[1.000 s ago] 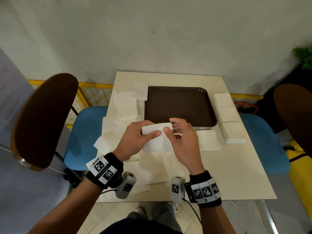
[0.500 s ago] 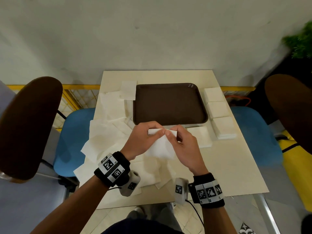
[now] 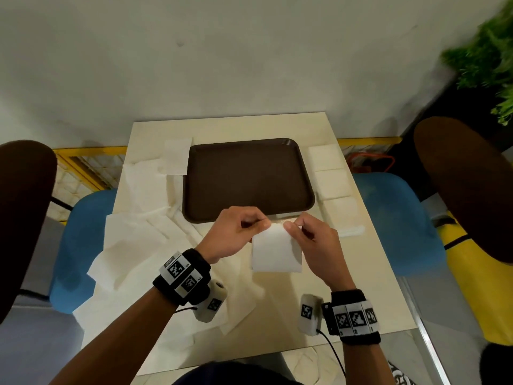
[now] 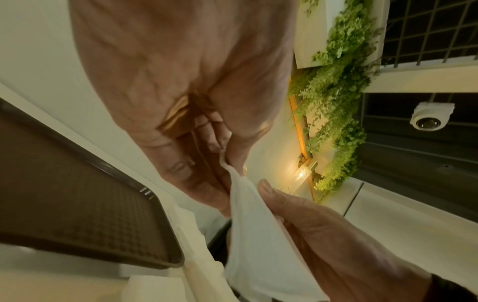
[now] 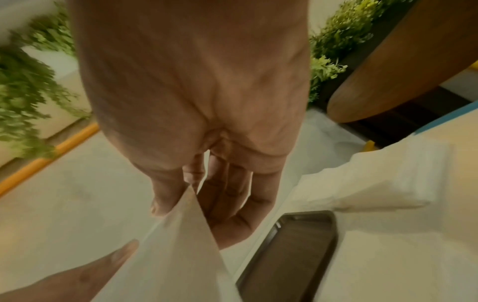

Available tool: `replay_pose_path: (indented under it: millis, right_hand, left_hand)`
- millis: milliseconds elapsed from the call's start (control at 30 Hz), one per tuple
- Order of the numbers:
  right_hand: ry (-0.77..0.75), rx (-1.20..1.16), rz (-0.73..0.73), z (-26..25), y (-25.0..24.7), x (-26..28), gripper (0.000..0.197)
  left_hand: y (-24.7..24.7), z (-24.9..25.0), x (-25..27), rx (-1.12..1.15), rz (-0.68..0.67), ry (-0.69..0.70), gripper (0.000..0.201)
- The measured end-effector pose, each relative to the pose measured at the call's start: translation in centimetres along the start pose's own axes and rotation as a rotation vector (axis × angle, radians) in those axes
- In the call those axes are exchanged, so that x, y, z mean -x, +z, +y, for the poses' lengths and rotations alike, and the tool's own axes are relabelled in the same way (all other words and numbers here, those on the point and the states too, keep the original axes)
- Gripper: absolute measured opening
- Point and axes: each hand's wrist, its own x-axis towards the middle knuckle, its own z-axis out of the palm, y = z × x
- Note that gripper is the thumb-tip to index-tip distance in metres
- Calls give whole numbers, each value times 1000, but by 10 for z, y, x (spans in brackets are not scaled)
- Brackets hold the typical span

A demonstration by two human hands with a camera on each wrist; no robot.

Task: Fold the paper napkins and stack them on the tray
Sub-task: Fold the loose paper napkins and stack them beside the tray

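Note:
A folded white napkin (image 3: 274, 250) hangs above the table just in front of the brown tray (image 3: 247, 177). My left hand (image 3: 238, 230) pinches its top left corner and my right hand (image 3: 311, 240) pinches its top right corner. The left wrist view shows the napkin (image 4: 258, 235) caught between thumb and fingers of the left hand (image 4: 227, 163), next to the tray (image 4: 77, 214). In the right wrist view the napkin (image 5: 175, 245) runs up to a point between the thumb and fingers of the right hand (image 5: 186, 190). The tray holds nothing.
Unfolded napkins (image 3: 138, 218) lie spread over the table's left side. Three folded napkin piles (image 3: 331, 180) stand in a row right of the tray. Blue chairs (image 3: 394, 218) flank the table (image 3: 361, 287), and a plant (image 3: 485, 51) is at the far right.
The napkin has been raised and now hangs as a flat square from both hands' pinches; earlier it was folded over between the hands. The head view has shifted to the right.

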Motion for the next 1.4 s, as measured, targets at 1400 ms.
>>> replay_pose_path:
  millis: [1400]
  right_hand:
    - [84, 240, -14, 29, 80, 26, 12]
  left_hand:
    - [21, -66, 52, -259, 286, -107, 13]
